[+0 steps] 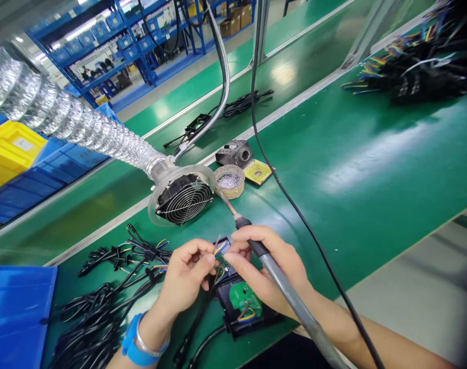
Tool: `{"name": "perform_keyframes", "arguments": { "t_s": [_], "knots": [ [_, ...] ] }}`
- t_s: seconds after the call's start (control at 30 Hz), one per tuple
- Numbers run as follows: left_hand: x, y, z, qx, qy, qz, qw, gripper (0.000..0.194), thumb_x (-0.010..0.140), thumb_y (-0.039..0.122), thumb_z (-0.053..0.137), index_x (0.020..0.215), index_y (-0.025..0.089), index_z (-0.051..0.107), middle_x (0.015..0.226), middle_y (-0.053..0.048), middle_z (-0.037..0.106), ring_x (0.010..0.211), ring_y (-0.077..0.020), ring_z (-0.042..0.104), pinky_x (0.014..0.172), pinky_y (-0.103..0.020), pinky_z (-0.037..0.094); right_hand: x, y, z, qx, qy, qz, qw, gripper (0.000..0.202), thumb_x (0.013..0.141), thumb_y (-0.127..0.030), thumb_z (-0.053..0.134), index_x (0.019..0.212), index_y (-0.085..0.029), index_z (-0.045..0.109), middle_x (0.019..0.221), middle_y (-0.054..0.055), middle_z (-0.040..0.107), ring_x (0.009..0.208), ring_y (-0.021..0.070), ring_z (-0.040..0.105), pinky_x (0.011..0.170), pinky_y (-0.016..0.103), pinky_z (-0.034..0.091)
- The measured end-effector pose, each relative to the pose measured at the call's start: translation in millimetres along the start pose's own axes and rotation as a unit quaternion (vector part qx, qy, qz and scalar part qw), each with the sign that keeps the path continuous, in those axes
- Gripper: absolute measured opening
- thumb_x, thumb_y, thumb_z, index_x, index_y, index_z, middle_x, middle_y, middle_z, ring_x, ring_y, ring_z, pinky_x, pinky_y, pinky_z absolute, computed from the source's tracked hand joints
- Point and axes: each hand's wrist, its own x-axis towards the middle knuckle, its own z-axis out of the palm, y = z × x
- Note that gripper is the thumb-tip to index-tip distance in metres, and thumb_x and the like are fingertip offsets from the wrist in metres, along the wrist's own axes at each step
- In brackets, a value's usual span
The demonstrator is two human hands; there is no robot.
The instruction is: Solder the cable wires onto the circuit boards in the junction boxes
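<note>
Colored wires [219,250] by the black housing [226,307] on the green surface [372,169]; my left fingers [203,265] pinched closed on them, my right fingers [246,267] curled round the soldering iron [282,285] close by.

Scene brightly lit. White glare streaks the table [372,220] between two and three o'clock; a soft shadow lies below the wire bundle [421,66] at two. The foil hose [76,125], between nine and ten, glints. Focus is clearest centrally; the three o'clock edge blurs and darkens.
</note>
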Motion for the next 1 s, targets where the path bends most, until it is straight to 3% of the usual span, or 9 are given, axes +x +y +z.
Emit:
{"name": "perform_keyframes", "arguments": {
  "t_s": [0.13,0.33,0.53,0.73,0.87,1.0],
  "knots": [
    [-2,5,4.2,0.039,-0.011,-0.015,0.999,0.027,0.078,0.041,0.067,0.078,0.015,0.061,0.057,0.003,0.053,0.048,-0.0079,0.047,0.037,-0.015,0.036,3,-3,-1,-0.064,-0.003,-0.107,0.992,0.024,0.086,-0.008,0.060,0.102,-0.025,0.057,0.081,-0.001,0.069,0.064,0.0123,0.061,0.062,0.026,0.053],
    [-6,8,-0.1,0.009,-0.055,-0.012,0.998,0.034,0.071,0.044,0.074,0.076,0.015,0.060,0.057,0.001,0.057,0.047,-0.0071,0.048,0.040,-0.015,0.034,10,0,-10,-0.046,-0.036,-0.001,0.998,0.019,0.087,-0.013,0.058,0.103,-0.024,0.058,0.077,-0.003,0.066,0.063,0.0099,0.063,0.060,0.020,0.053],
    [-4,1,-10.1,-0.051,-0.064,-0.045,0.996,0.040,0.069,0.049,0.079,0.078,0.015,0.059,0.058,0.000,0.063,0.046,-0.0086,0.054,0.039,-0.015,0.036,5,7,-12,-0.030,-0.009,-0.008,0.999,0.022,0.083,-0.010,0.062,0.100,-0.024,0.057,0.079,-0.003,0.067,0.065,0.0097,0.065,0.064,0.019,0.055],
    [-1,-2,-11.8,-0.120,-0.061,-0.058,0.989,0.033,0.067,0.039,0.081,0.075,0.015,0.061,0.052,0.001,0.064,0.041,-0.0089,0.055,0.040,-0.016,0.038,-3,9,-1,0.043,-0.059,-0.007,0.997,0.023,0.081,-0.013,0.068,0.100,-0.023,0.059,0.087,0.000,0.071,0.068,0.0108,0.068,0.063,0.020,0.057],
    [-2,-2,-8.8,-0.121,-0.064,-0.054,0.989,0.033,0.066,0.038,0.082,0.071,0.014,0.061,0.051,0.001,0.063,0.041,-0.0090,0.055,0.044,-0.018,0.043,-2,3,4,0.050,-0.035,-0.010,0.998,0.019,0.083,-0.014,0.068,0.096,-0.024,0.059,0.085,-0.002,0.073,0.072,0.0114,0.071,0.067,0.020,0.058],
    [-3,-6,-9.6,-0.085,-0.051,-0.023,0.995,0.035,0.072,0.043,0.079,0.073,0.014,0.059,0.059,0.000,0.063,0.047,-0.0099,0.059,0.042,-0.016,0.039,-2,3,6,0.042,-0.022,0.022,0.999,0.019,0.083,-0.014,0.067,0.096,-0.024,0.056,0.078,-0.003,0.071,0.065,0.0107,0.069,0.064,0.019,0.057]
  ]
}}
